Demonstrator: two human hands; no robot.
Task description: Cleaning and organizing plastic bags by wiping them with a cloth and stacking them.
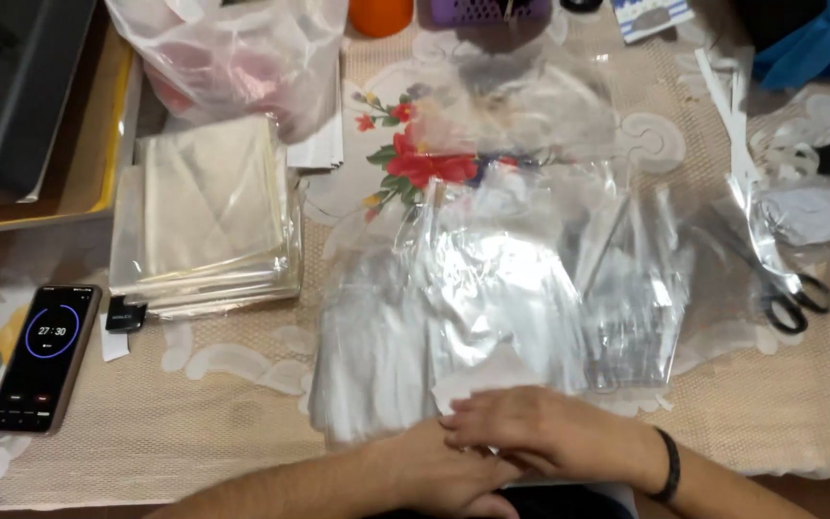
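Both hands meet at the table's near edge over a white folded item [487,380] lying in front of a spread of clear plastic sleeves [453,298]. My left hand [444,471] lies lower, fingers curled under the item's near edge. My right hand [530,428], with a black band on its wrist, rests on top, fingertips pressing the white item. Whether either hand truly grips it is hard to see.
A stack of clear bags [206,216] sits at left, a phone [45,358] showing a timer at far left. Black scissors [792,298] lie at right among plastic scraps. A large plastic bag [232,58] and an orange cup [379,14] stand at the back.
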